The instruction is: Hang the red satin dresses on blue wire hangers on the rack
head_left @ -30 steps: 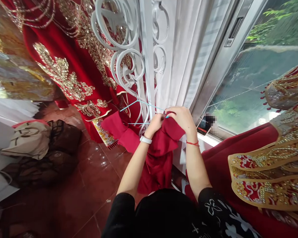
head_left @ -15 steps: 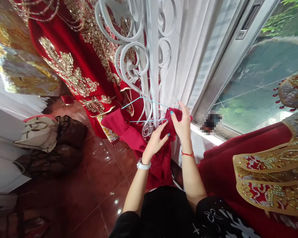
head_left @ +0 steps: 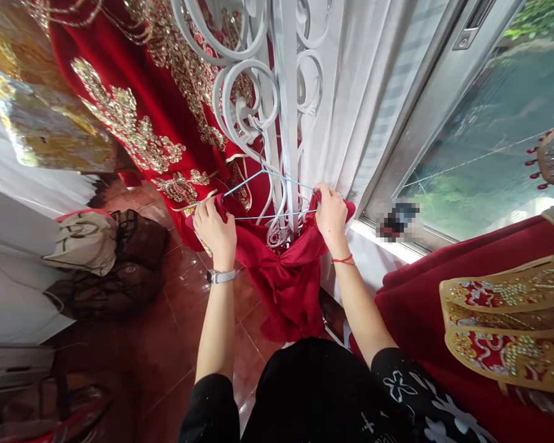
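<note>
A plain red dress [head_left: 295,277] hangs on a thin light-blue wire hanger [head_left: 277,216], whose hook is caught on a white scrolled metal stand [head_left: 289,129]. My left hand [head_left: 216,231] is closed around the dress's left shoulder at that end of the hanger; a watch sits on the wrist. My right hand [head_left: 331,212] grips the dress's right shoulder at the opposite end, with a red cord on that wrist. Between the hands the neckline drapes below the hanger's bottom bar. Most fingertips are hidden by the cloth or the hands.
Behind the stand hangs a red garment with gold embroidery [head_left: 133,123]. Bags [head_left: 120,264] lie on the tiled floor [head_left: 184,326] at left. To the right are a sliding window [head_left: 480,141] and a red-and-gold beaded costume [head_left: 503,326].
My left hand has moved left from the dress's right shoulder to its left shoulder. My right hand has closed on the right shoulder. The neckline now spreads evenly between them.
</note>
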A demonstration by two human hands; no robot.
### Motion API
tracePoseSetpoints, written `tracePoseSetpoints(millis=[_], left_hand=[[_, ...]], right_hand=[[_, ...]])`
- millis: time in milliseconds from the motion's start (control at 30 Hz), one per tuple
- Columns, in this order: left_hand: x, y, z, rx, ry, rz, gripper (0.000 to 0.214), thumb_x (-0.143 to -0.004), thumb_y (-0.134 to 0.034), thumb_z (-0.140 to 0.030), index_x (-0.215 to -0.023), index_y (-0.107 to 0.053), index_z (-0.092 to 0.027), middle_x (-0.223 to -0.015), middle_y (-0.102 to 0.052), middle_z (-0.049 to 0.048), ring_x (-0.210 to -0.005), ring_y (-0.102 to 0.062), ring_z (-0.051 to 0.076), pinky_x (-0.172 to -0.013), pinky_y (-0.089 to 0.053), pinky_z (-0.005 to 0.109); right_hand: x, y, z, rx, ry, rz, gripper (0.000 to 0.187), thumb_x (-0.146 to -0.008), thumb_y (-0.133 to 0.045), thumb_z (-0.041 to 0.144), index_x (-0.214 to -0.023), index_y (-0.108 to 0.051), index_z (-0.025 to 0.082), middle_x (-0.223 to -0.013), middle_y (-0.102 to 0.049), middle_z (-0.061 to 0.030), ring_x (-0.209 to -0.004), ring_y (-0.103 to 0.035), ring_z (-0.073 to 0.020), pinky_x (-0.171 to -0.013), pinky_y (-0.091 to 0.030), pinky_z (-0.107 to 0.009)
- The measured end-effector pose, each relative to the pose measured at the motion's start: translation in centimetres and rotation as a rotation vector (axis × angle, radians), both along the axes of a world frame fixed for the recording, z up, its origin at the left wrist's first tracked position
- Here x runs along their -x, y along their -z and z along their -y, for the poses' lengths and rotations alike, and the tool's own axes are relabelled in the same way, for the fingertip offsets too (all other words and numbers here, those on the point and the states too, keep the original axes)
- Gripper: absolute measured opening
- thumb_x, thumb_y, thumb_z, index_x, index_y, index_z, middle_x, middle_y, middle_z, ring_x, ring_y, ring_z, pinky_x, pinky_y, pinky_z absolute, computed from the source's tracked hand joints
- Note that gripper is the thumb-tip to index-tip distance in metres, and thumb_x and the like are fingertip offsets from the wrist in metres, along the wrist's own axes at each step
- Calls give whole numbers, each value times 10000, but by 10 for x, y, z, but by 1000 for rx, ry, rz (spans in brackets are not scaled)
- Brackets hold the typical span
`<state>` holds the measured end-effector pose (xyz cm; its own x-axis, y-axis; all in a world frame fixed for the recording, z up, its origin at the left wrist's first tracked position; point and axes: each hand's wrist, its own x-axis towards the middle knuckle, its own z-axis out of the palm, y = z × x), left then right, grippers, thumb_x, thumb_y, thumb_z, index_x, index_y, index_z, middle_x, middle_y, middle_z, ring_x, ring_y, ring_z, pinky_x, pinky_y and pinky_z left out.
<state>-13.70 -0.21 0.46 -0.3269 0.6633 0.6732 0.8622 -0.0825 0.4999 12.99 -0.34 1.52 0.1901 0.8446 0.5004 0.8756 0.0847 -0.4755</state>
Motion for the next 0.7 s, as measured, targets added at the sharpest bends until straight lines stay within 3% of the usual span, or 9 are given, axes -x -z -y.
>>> tracePoseSetpoints(millis=[167, 367, 500, 700], left_hand=[[-2, -3, 1, -2, -31, -43, 470, -809, -625, -248, -1274, -600, -189, -1379, -634, 184, -1307, -571, 394, -1145, -385, 626], [3, -17, 3, 121, -21, -90, 400, -851, -469, -157, -1219, -624, -130, -1215, -681, 236, -1216, -616, 410, -1089, -402, 618], [4, -32, 8, 241, -28, -227, 378, -900, -375, -152, -1175, -621, -72, -1136, -686, 283, -1153, -635, 420, -1050, -415, 604], [24, -64, 18, 454, -34, -348, 344, -899, -422, -206, -1133, -660, -125, -942, -716, 193, -1001, -671, 405, -938, -487, 534]], right_hand=[[-1, -5, 1, 35, -1, 57, 492, -925, -305, 30, -1261, -618, 207, -1070, -691, -171, -1010, -643, -294, -929, -506, -442], [-8, -17, 7, 110, -13, 188, 427, -953, -339, 76, -1252, -616, 203, -856, -690, -112, -832, -647, -237, -828, -508, -352], [-18, -30, 7, 142, -21, 201, 418, -941, -371, 85, -1248, -637, 184, -816, -689, -110, -816, -659, -258, -839, -488, -377], [-47, -40, -17, 152, -48, 122, 431, -884, -409, 59, -1114, -729, 232, -968, -765, -78, -948, -675, -250, -907, -468, -351]])
